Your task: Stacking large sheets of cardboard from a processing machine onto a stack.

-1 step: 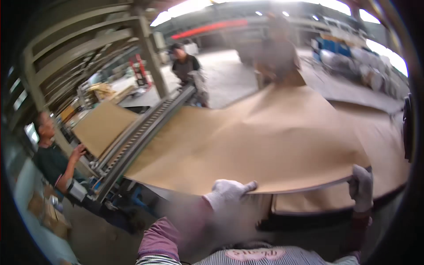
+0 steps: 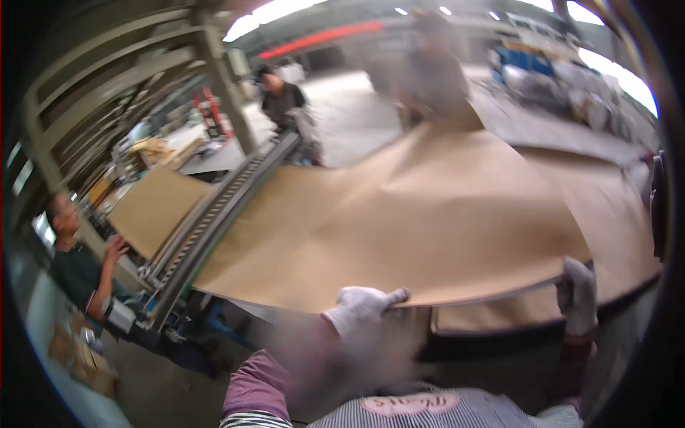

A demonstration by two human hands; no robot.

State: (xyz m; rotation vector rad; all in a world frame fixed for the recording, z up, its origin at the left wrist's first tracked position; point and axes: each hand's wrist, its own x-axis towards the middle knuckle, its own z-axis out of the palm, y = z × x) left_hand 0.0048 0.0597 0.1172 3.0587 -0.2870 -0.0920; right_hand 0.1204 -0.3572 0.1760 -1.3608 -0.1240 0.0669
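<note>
A wide, flexible brown sheet (image 2: 399, 228) stretches from a roller machine (image 2: 225, 228) on the left across the space before me. My left hand (image 2: 360, 308), in a pale glove, grips its near edge, thumb on top and fingers out of sight beneath. At the sheet's near right corner, my right hand (image 2: 576, 296), also gloved, is closed on the edge. The sheet bulges and ripples in the middle. Across from me a blurred person (image 2: 435, 78) stands at the far end of the sheet; that person's hands cannot be made out.
Another brown sheet (image 2: 614, 228) lies lower, under the held one and to the right. At the machine's left side a person (image 2: 78, 264) raises a hand by a brown board (image 2: 160, 210). Beyond the machine stands another person (image 2: 282, 103). Wrapped rolls (image 2: 556, 89) are stacked far right.
The whole view has shifted slightly, so the machine, people and sheet appear a little farther left and up. Both my hands keep their hold on the sheet's edge.
</note>
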